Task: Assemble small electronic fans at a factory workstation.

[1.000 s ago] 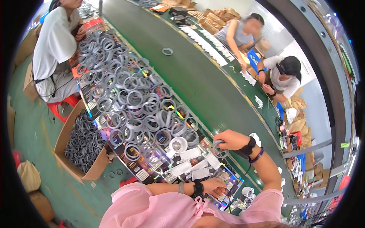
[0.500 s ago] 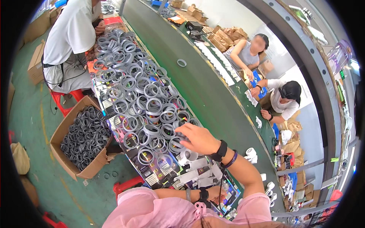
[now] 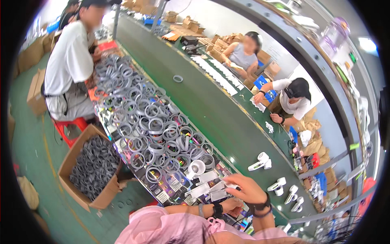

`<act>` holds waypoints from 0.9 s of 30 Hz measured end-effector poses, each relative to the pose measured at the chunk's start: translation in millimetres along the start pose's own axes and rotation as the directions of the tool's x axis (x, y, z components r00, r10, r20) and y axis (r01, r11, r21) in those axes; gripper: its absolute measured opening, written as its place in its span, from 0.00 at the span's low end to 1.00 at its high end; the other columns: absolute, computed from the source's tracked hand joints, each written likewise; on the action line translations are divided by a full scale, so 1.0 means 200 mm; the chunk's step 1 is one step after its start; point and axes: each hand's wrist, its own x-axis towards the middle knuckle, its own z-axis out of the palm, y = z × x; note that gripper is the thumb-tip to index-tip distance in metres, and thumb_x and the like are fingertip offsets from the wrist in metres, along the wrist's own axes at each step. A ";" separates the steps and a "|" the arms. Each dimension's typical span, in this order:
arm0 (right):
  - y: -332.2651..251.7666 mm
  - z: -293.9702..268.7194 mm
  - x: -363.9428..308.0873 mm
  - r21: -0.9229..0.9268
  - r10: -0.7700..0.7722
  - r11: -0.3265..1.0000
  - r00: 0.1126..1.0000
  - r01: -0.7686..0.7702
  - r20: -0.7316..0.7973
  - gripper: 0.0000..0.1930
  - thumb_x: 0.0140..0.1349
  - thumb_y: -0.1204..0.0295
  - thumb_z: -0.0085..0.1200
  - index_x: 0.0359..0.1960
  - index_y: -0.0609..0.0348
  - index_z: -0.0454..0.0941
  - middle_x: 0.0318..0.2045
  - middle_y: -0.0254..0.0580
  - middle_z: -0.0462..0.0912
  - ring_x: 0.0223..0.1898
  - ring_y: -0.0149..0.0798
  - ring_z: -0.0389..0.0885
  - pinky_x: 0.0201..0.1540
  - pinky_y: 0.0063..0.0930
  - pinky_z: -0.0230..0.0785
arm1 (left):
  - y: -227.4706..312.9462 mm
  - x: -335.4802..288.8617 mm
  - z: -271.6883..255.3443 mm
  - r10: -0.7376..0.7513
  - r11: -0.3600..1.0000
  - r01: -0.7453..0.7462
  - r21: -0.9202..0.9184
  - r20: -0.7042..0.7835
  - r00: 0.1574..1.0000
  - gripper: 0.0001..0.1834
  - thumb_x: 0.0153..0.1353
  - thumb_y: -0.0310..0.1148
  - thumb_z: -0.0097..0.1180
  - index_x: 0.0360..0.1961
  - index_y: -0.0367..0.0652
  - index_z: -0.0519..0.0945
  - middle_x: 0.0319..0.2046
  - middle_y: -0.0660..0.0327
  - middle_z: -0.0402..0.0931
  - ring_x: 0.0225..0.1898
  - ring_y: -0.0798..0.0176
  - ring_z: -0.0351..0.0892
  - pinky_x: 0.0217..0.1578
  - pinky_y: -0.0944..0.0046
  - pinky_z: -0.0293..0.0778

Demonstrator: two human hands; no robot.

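Right, nearest on my remote view, at the bottom of the frame just right of centre, the left hand [image 3: 233, 206] sits low with curled fingers; I cannot tell whether it grasps anything. Just above it, I see the right hand [image 3: 248, 190] released, fingers parted, nothing visible between them. The flat white pieces [image 3: 208, 176] lie close by both hands on the desk [image 3: 151, 185], lower middle of the frame, some overlapping. To work well here, I would pinch one piece by its edges, lift it clear before moving it sideways, and keep the black wristbands [image 3: 258, 206] off its neighbours. I would also avoid a low sweep: it could knock the round white fan head [image 3: 196, 167] at their upper left, or the grey rings [image 3: 156, 126] beyond.

As for print, a pale label [image 3: 162, 197] near the desk's left edge carries marks too small for me to read. Farther off, the white fans [image 3: 277, 186] on the green belt [image 3: 195, 110] show no lettering I can make out, and the small lit sign [image 3: 352, 57], upper right, is illegible too.
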 end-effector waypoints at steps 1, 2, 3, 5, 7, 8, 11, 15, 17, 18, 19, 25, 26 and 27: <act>0.01 0.01 -0.12 0.042 0.032 0.999 0.995 -0.029 -0.092 0.17 0.59 0.65 0.57 0.47 0.59 0.76 0.37 0.43 0.79 0.37 0.42 0.80 0.39 0.29 0.72 | -0.03 0.04 -0.03 -0.038 0.999 0.036 0.027 0.049 0.998 0.11 0.63 0.41 0.50 0.35 0.44 0.74 0.25 0.65 0.75 0.23 0.69 0.77 0.25 0.68 0.77; 0.03 0.03 -0.26 0.089 0.074 0.994 0.980 -0.058 -0.187 0.16 0.59 0.66 0.57 0.46 0.59 0.77 0.36 0.43 0.80 0.35 0.41 0.80 0.39 0.30 0.72 | -0.02 0.02 -0.01 -0.075 0.995 0.072 0.069 0.047 0.996 0.11 0.63 0.41 0.50 0.35 0.44 0.74 0.25 0.65 0.75 0.23 0.69 0.77 0.25 0.68 0.77; 0.06 0.06 -0.38 0.156 0.155 0.980 0.959 -0.120 -0.236 0.15 0.59 0.66 0.57 0.46 0.60 0.77 0.34 0.43 0.81 0.33 0.39 0.81 0.38 0.29 0.72 | 0.00 -0.01 0.02 -0.038 0.997 0.038 0.061 0.004 0.999 0.11 0.63 0.41 0.50 0.35 0.44 0.74 0.26 0.65 0.75 0.24 0.69 0.77 0.25 0.68 0.77; 0.12 0.12 -0.60 0.349 0.324 0.911 0.906 -0.221 -0.272 0.13 0.60 0.69 0.57 0.43 0.62 0.78 0.30 0.40 0.82 0.30 0.31 0.81 0.34 0.23 0.72 | 0.01 -0.04 0.03 0.007 0.999 -0.005 0.044 -0.052 0.999 0.10 0.64 0.38 0.48 0.38 0.43 0.74 0.28 0.65 0.75 0.25 0.70 0.76 0.27 0.70 0.77; 0.21 0.22 -0.77 0.715 0.468 0.672 0.859 -0.195 -0.205 0.10 0.64 0.70 0.53 0.41 0.62 0.78 0.28 0.36 0.81 0.28 0.26 0.79 0.32 0.19 0.71 | 0.01 -0.03 0.03 0.049 0.991 -0.038 0.130 -0.080 0.996 0.11 0.65 0.37 0.48 0.42 0.43 0.74 0.30 0.65 0.75 0.27 0.71 0.76 0.28 0.71 0.76; 0.24 0.25 -0.85 0.787 0.518 0.580 0.841 -0.211 -0.157 0.09 0.65 0.69 0.51 0.40 0.62 0.78 0.28 0.36 0.80 0.27 0.25 0.78 0.31 0.18 0.71 | 0.02 -0.03 0.02 0.111 0.978 -0.092 0.188 -0.093 0.990 0.12 0.66 0.36 0.48 0.46 0.43 0.74 0.33 0.65 0.75 0.28 0.72 0.75 0.29 0.72 0.76; 0.44 0.42 -0.98 0.780 0.584 0.539 0.808 -0.316 -0.076 0.10 0.65 0.68 0.51 0.38 0.62 0.78 0.26 0.36 0.80 0.25 0.26 0.78 0.28 0.18 0.72 | 0.10 -0.07 0.15 0.163 0.948 -0.122 0.294 -0.120 0.979 0.11 0.67 0.33 0.47 0.47 0.42 0.73 0.35 0.65 0.74 0.32 0.73 0.75 0.31 0.71 0.75; 0.59 0.62 -0.97 0.846 0.528 0.430 0.848 -0.317 0.050 0.12 0.65 0.65 0.51 0.37 0.63 0.77 0.24 0.36 0.79 0.24 0.28 0.79 0.22 0.18 0.71 | 0.36 -0.21 0.32 0.269 0.846 -0.232 0.480 -0.009 0.963 0.12 0.67 0.33 0.48 0.49 0.41 0.72 0.38 0.64 0.75 0.34 0.72 0.75 0.35 0.70 0.76; 0.60 0.68 -0.93 0.794 0.532 0.518 0.847 -0.319 -0.007 0.12 0.64 0.66 0.52 0.36 0.64 0.76 0.24 0.36 0.78 0.20 0.29 0.79 0.18 0.19 0.70 | 0.58 -0.32 0.43 0.337 0.771 -0.300 0.563 0.040 0.941 0.12 0.66 0.32 0.49 0.48 0.40 0.73 0.37 0.62 0.76 0.34 0.70 0.78 0.35 0.68 0.78; 0.59 0.69 -0.92 0.769 0.560 0.543 0.827 -0.337 -0.034 0.11 0.64 0.66 0.51 0.36 0.64 0.76 0.24 0.37 0.78 0.19 0.29 0.79 0.17 0.20 0.70 | 0.72 -0.38 0.48 0.359 0.678 -0.298 0.673 0.051 0.932 0.11 0.66 0.31 0.49 0.48 0.40 0.73 0.35 0.62 0.77 0.34 0.69 0.79 0.35 0.67 0.78; 0.61 0.69 -0.93 0.784 0.564 0.524 0.825 -0.333 -0.027 0.11 0.64 0.66 0.51 0.36 0.64 0.76 0.24 0.37 0.78 0.19 0.29 0.79 0.17 0.20 0.70 | 0.85 -0.42 0.52 0.383 0.624 -0.302 0.721 0.056 0.922 0.11 0.66 0.30 0.49 0.48 0.39 0.74 0.36 0.61 0.78 0.33 0.69 0.79 0.35 0.66 0.78; 0.68 0.67 -0.95 0.956 0.586 0.236 0.810 -0.176 0.005 0.11 0.65 0.68 0.49 0.39 0.66 0.73 0.27 0.40 0.78 0.20 0.32 0.81 0.14 0.22 0.71 | 1.74 -0.72 0.47 0.534 0.378 -0.051 0.924 -0.173 0.827 0.14 0.65 0.35 0.50 0.48 0.39 0.74 0.38 0.60 0.78 0.36 0.66 0.79 0.38 0.67 0.77; 0.67 0.65 -0.95 0.957 0.583 0.228 0.812 -0.179 0.013 0.11 0.65 0.68 0.49 0.39 0.66 0.73 0.27 0.40 0.78 0.20 0.32 0.81 0.14 0.22 0.71 | 1.88 -0.72 0.42 0.585 0.316 0.021 0.948 -0.213 0.783 0.15 0.66 0.37 0.48 0.48 0.39 0.75 0.38 0.61 0.78 0.37 0.66 0.79 0.39 0.66 0.77; 0.67 0.64 -0.93 0.938 0.585 0.281 0.811 -0.202 -0.001 0.11 0.65 0.68 0.49 0.39 0.66 0.73 0.26 0.40 0.77 0.20 0.32 0.81 0.13 0.21 0.70 | 2.02 -0.73 0.32 0.639 0.307 0.102 0.946 -0.284 0.715 0.16 0.66 0.39 0.46 0.48 0.40 0.75 0.38 0.61 0.78 0.37 0.66 0.79 0.38 0.65 0.77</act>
